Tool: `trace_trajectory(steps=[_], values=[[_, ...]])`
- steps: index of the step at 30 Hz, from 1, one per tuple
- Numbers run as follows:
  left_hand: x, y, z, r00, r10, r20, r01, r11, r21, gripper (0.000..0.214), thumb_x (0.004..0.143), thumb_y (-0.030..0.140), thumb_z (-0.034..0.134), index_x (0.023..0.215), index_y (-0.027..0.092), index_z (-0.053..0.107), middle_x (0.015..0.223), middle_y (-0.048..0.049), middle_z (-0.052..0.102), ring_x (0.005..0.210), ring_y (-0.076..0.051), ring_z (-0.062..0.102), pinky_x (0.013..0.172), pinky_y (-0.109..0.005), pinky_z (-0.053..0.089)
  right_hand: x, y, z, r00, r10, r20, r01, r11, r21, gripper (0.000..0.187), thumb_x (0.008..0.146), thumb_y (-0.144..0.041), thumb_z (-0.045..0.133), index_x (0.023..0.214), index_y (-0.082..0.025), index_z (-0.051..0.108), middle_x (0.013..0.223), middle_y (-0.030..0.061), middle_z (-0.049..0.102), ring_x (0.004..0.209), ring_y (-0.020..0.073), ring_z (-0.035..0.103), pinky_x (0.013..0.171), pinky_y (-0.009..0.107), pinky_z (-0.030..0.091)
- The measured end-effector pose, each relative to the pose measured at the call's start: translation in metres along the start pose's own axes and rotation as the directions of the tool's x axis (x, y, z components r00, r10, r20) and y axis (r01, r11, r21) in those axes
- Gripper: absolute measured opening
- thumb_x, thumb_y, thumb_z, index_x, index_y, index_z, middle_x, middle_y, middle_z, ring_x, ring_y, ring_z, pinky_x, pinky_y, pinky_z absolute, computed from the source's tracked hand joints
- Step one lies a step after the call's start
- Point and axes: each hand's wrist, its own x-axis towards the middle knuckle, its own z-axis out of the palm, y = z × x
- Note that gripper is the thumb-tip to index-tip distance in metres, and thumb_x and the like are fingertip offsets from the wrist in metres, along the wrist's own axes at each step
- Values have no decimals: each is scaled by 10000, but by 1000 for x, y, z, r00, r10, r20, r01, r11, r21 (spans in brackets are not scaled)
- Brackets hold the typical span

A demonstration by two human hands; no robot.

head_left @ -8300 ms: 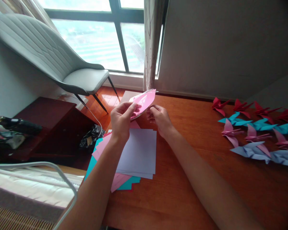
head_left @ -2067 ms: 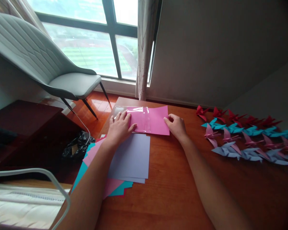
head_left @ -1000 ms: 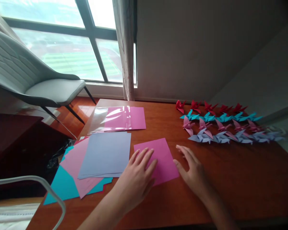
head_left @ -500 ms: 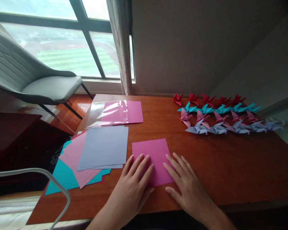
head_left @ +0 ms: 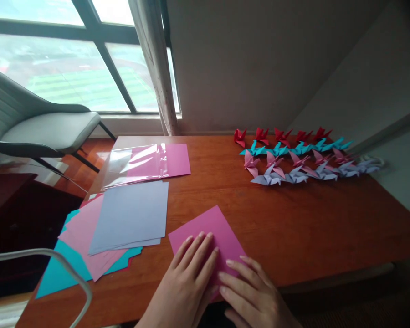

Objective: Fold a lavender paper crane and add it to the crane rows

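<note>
A magenta square of paper (head_left: 217,223) lies at an angle near the front edge of the table. My left hand (head_left: 186,275) rests on its left part, fingers stretched out and flat. Fingers of my right hand (head_left: 256,294) lie apart on the paper's near right part, with the thumb lower, by the table edge. The paper's near corner is partly hidden by both hands. Left of it lie grey-blue sheets (head_left: 133,218) over pink sheets (head_left: 80,228) and turquoise sheets (head_left: 58,273).
A clear plastic sleeve (head_left: 133,161) with magenta paper lies at the back left. Rows of folded paper cranes in red (head_left: 282,135), turquoise (head_left: 278,149), pink (head_left: 273,161) and pale lilac (head_left: 269,177) stand at the back right. A white curved tube (head_left: 68,269) crosses the lower left.
The magenta paper has turned and come closer to the table's front edge. My right hand has moved nearer and in towards my left. The whole view has shifted slightly to the right.
</note>
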Motion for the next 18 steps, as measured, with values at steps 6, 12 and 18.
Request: trace_trajectory(steps=[6, 12, 18], values=[[0, -2, -5, 1000, 5, 3, -5, 999, -44, 555, 889, 206, 549, 1441, 245, 515, 1579, -47, 408, 1422, -279, 427, 1102, -412, 471, 6, -3, 1, 993, 117, 4, -117, 993, 2, 200, 914, -239, 612, 1084, -180, 700, 1101, 30, 777, 1070, 214, 704, 1034, 380, 533], [-4, -13, -17, 991, -135, 10, 130, 934, -333, 476, 951, 252, 507, 1426, 281, 524, 1436, -43, 589, 1298, -228, 571, 1070, -358, 512, 3, 1, -2, 962, 273, -5, -267, 946, 186, 229, 922, -109, 537, 1053, -223, 686, 1018, 27, 783, 1008, 206, 712, 957, 370, 558], [-7, -18, -17, 949, -303, -86, 209, 809, -549, 425, 939, 268, 569, 1364, 269, 555, 1273, -72, 698, 1159, -215, 666, 987, -294, 544, 7, 6, -1, 837, 547, -10, -511, 789, 341, 171, 938, -120, 537, 996, -235, 650, 1017, 41, 746, 1015, 193, 683, 920, 335, 552]])
